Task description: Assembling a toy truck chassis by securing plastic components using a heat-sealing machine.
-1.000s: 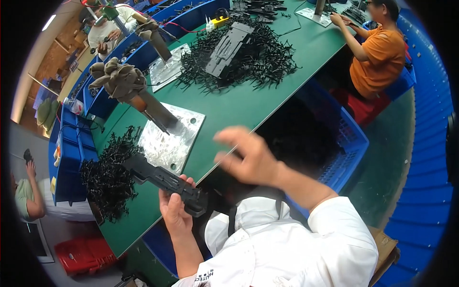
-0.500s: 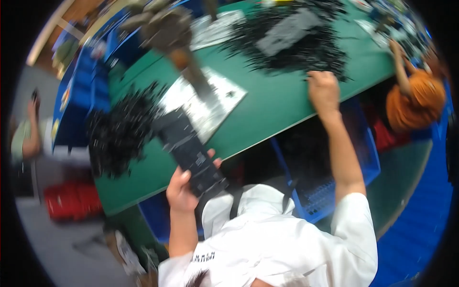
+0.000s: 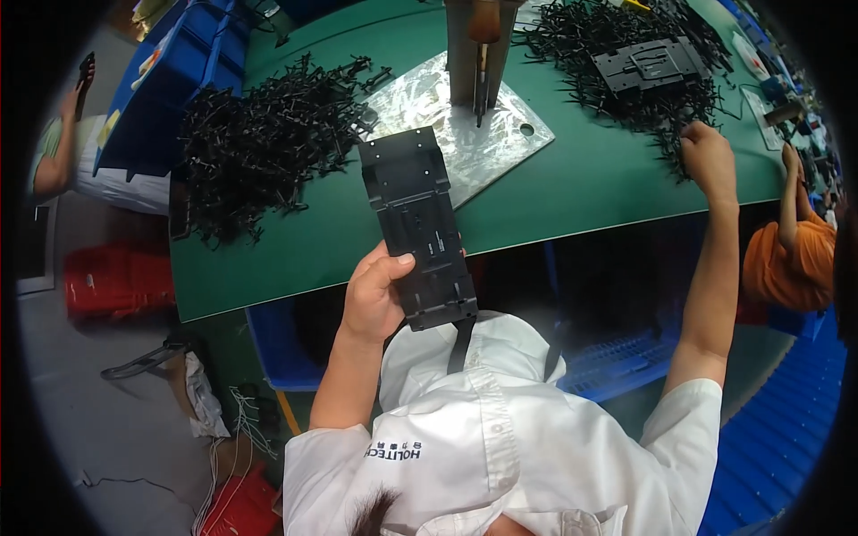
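Green tabletop (image 3: 554,196); left fingers (image 3: 391,266) grip ribbed black plate (image 3: 418,225); right fingers (image 3: 695,143) curled, contents hidden.

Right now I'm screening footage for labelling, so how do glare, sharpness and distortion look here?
In the head view, glare whitens patches of the metal plate; the held black part looks crisp, its edges distinct; toward the right rim, the co-worker in orange seems tilted and squeezed; the corners go black.

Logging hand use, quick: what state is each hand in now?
Left hand: holding a black plate.
Right hand: curled at a pile of small black parts; whether holding any cannot be told.
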`<state>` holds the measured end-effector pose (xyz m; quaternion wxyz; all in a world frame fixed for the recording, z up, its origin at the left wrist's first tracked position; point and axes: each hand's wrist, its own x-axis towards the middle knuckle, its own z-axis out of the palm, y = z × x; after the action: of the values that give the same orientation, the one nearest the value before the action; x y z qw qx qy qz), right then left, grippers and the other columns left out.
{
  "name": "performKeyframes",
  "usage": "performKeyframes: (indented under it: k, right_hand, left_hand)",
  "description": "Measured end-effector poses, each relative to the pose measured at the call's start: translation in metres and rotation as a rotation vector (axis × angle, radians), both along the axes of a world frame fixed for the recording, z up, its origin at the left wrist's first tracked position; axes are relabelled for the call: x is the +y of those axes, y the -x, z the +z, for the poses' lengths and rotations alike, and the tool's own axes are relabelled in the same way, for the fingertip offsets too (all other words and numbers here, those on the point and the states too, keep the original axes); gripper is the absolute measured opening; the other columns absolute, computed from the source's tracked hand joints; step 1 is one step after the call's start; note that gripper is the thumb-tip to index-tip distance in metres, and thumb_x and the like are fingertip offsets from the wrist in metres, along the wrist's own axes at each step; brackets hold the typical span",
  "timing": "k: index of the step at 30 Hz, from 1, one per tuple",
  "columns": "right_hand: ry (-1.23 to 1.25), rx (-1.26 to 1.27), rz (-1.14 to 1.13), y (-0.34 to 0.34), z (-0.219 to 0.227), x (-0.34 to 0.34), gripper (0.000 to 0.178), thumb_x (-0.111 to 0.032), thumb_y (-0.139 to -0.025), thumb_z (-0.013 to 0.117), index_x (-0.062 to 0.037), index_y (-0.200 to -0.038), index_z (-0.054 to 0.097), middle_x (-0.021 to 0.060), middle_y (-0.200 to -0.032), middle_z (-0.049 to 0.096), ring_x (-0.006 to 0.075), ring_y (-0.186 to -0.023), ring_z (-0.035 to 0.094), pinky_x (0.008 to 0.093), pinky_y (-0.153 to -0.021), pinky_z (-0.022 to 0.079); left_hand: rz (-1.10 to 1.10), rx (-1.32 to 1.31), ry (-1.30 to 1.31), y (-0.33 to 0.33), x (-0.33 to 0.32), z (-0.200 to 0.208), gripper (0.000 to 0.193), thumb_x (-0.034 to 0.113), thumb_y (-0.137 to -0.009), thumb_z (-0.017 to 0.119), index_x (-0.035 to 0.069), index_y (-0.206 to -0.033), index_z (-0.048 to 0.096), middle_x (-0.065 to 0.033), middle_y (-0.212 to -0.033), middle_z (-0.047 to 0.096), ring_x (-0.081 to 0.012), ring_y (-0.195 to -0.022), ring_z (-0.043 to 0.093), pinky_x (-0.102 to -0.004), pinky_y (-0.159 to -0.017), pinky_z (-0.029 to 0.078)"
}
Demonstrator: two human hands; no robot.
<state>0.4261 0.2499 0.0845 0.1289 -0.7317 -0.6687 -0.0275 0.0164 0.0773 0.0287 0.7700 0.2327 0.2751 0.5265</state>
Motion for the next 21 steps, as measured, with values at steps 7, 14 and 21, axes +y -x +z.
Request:
performKeyframes:
  k: [7,14,21]
  right_hand:
    - [-0.545,-0.06,0.113,-0.005,-0.026,-0.007,0.019,-0.003,-0.071,0.05,-0.0038,-0.088,0.06,0.0173,-0.083,0.059,0.0342,-0.079,0.057,0.0401,-0.071,0.049]
    - [-0.66,-0.19,0.071,-0.014,-0.044,-0.025,0.015,0.001,-0.068,0.055,-0.0059,-0.082,0.057,0.0119,-0.079,0.052,0.0304,-0.076,0.054,0.0379,-0.067,0.047]
    - [-0.532,-0.336,0.237,-0.027,-0.03,-0.022,0.027,0.004,-0.068,0.052,-0.0107,-0.09,0.06,0.0057,-0.084,0.056,0.0257,-0.08,0.056,0.0344,-0.069,0.046]
  left_hand:
    - [0.08,0.26,-0.017,-0.014,-0.003,0.013,0.054,0.011,-0.077,0.056,-0.004,-0.125,0.038,-0.0201,-0.108,0.055,-0.0321,-0.097,0.058,-0.0424,-0.088,0.047]
    - [0.028,0.215,-0.022,-0.022,-0.003,-0.002,0.047,0.01,-0.076,0.057,-0.003,-0.12,0.044,-0.0183,-0.1,0.059,-0.029,-0.09,0.061,-0.0403,-0.083,0.049]
    - [0.034,0.247,-0.016,-0.026,0.001,0.0,0.045,0.009,-0.078,0.059,-0.004,-0.118,0.045,-0.0184,-0.099,0.06,-0.0282,-0.087,0.062,-0.0391,-0.08,0.051]
